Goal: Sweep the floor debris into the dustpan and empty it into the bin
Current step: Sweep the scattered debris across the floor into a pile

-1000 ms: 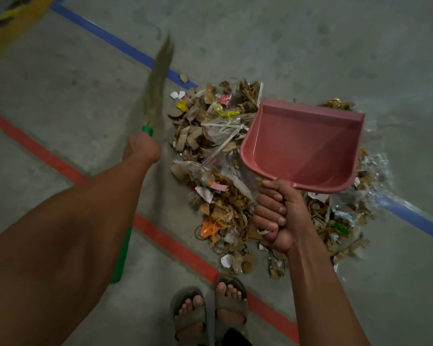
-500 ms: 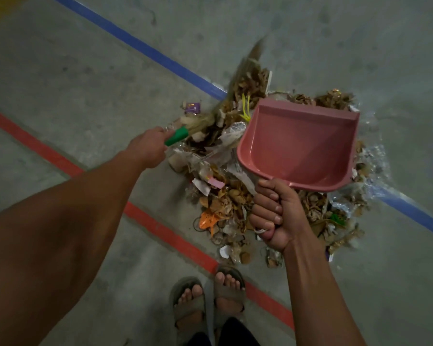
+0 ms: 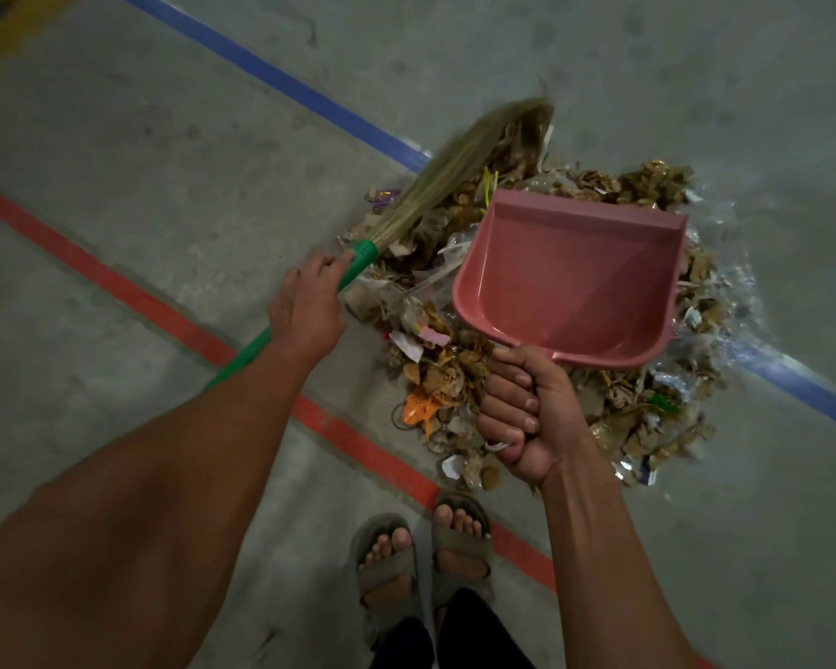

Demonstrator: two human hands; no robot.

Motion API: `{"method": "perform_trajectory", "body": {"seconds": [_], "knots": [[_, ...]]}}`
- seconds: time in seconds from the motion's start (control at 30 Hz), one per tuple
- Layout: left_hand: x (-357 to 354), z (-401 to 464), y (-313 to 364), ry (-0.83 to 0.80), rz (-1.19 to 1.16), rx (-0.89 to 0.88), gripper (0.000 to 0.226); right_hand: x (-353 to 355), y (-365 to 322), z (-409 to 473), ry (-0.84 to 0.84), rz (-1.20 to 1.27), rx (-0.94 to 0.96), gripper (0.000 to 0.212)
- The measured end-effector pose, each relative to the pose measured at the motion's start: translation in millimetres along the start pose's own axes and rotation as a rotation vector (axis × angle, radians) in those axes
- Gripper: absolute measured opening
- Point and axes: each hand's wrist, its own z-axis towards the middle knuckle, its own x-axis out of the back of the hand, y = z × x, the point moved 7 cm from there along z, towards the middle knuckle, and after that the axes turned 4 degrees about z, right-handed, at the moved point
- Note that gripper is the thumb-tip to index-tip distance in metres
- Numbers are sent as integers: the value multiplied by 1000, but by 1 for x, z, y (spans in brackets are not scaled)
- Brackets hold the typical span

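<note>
A pink plastic dustpan (image 3: 570, 282) was held by its handle in the right hand (image 3: 527, 417), the grip closed tightly around it with all fingers curled. The pan was seen above the heap with its open mouth turned away from the person, and nothing lay inside it. A grass broom (image 3: 459, 156) with a green handle (image 3: 353, 265) was held in the left hand (image 3: 305, 306), the grip wrapped around the handle just below the bristles. The bristles were laid across the far left edge of the debris pile (image 3: 445, 374), slightly blurred. The pile, made up of cardboard scraps, paper bits, clear plastic wrapping and an orange fragment (image 3: 418, 408), was spread on the concrete floor (image 3: 165, 161) over a blue line (image 3: 281, 84), just beyond a red line (image 3: 131, 296). Two sandalled feet (image 3: 421, 552) were placed at the red line, close to the near edge of the pile. No bin was in view.
</note>
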Motion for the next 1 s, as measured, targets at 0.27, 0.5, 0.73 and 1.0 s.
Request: {"method": "perform_trajectory", "body": {"seconds": [0.27, 0.5, 0.73, 1.0], "knots": [[-11, -36, -32, 44, -155, 71, 64, 0, 21, -15, -30, -4, -25, 42], [-33, -59, -82, -84, -152, 319, 57, 16, 24, -18, -17, -6, -52, 42], [-49, -82, -52, -176, -176, 51, 65, 19, 24, -18, -1, -9, -48, 43], [-16, -99, -41, 2, -44, 21, 79, 10, 34, -23, 6, -39, -32, 41]]}}
